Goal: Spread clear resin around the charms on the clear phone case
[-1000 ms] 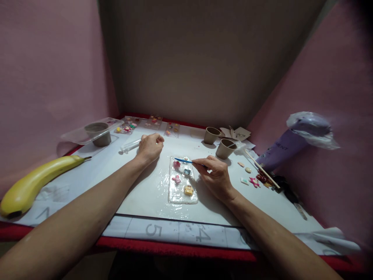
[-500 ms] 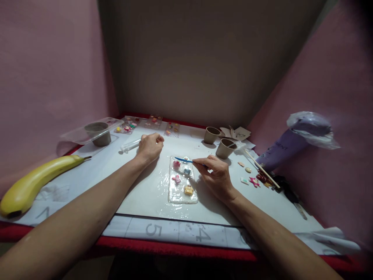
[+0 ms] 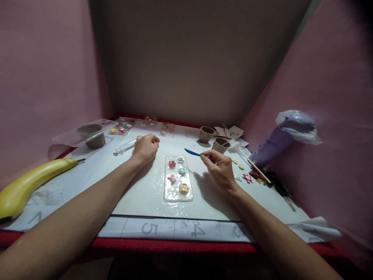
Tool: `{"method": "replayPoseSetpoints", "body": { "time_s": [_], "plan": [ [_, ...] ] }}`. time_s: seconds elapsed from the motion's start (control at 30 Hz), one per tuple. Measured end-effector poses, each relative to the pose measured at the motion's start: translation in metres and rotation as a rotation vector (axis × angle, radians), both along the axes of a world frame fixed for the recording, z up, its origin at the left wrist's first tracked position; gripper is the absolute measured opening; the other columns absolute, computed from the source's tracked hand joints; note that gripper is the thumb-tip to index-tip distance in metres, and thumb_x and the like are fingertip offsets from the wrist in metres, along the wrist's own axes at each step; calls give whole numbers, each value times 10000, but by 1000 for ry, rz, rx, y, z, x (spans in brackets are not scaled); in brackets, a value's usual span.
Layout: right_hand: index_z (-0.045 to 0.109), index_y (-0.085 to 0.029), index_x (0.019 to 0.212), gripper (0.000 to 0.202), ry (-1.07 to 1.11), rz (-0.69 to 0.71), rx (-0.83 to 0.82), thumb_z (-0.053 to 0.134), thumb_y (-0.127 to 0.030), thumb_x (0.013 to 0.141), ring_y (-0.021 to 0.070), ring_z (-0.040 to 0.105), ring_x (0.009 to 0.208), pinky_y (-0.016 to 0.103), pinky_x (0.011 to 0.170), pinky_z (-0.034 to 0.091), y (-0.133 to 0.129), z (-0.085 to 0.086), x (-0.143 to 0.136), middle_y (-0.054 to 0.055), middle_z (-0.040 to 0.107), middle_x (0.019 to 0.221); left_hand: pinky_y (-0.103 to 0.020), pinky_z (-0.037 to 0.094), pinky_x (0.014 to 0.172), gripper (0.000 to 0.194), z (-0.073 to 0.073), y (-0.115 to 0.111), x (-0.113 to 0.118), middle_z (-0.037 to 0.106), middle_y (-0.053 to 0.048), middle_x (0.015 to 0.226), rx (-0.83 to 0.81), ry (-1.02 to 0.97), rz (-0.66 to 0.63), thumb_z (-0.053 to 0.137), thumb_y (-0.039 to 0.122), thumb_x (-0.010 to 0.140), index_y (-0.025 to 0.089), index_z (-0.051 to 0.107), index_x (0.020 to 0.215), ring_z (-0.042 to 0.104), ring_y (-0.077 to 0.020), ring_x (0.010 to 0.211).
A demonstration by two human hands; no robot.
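My right hand (image 3: 218, 169) pinches the handle of a small blue plastic knife (image 3: 192, 152), its blade pointing left above the board. Left of that hand lies a clear phone case (image 3: 178, 194) coated in something glossy. Small charms are stuck on it, among them a yellow one (image 3: 183, 188), a pink one (image 3: 171, 178) and a blue one (image 3: 182, 171). My left hand (image 3: 146, 148) rests on the white board with its fingers curled in, and nothing shows in them. A clear syringe-like tube (image 3: 126, 146) lies beside it, partly hidden by the hand.
Two brown cups (image 3: 206, 135) stand at the back right. Loose charms (image 3: 247, 178), a wooden stick (image 3: 255, 166) and a purple bag (image 3: 272, 144) lie at right. A yellow banana (image 3: 37, 181) and a lidded cup (image 3: 92, 137) are at left. More decorated cases (image 3: 121, 127) lie behind.
My right hand has lifted the blue knife away from the phone case, up and to the right. The left hand stays in place. The whole view has shifted slightly.
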State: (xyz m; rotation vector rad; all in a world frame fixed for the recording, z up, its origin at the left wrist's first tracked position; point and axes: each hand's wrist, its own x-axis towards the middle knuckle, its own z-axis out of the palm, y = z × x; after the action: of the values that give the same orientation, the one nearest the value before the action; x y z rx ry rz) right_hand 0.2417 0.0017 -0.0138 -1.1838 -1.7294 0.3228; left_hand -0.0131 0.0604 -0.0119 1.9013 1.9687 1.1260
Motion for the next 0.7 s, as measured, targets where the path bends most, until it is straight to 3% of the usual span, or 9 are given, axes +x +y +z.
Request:
{"method": "replayPoseSetpoints", "body": {
  "time_s": [0.17,0.47,0.7],
  "plan": [
    [709,-195,723,170,-180,-112,-214,575,-288,770,140,538,608,254,573,377,3,14,19,17,664,657,-396,472,915,267,-1,2,-2,729,-91,940,-6,16,12,524,164,742,184,733,907,609,-273,981],
    [723,-165,718,202,-191,38,-427,592,-316,690,117,491,571,242,536,343,25,5,42,15,634,636,-385,474,912,286,0,0,-3,720,-87,946,-13,12,10,510,178,743,192,730,925,614,-259,970],
    [719,-138,663,176,-172,185,-552,586,-247,625,92,449,507,230,487,312,21,17,39,-4,588,551,-386,471,904,281,1,2,-3,720,-85,923,-11,4,12,511,170,723,203,730,896,616,-268,963]
  ]
}}
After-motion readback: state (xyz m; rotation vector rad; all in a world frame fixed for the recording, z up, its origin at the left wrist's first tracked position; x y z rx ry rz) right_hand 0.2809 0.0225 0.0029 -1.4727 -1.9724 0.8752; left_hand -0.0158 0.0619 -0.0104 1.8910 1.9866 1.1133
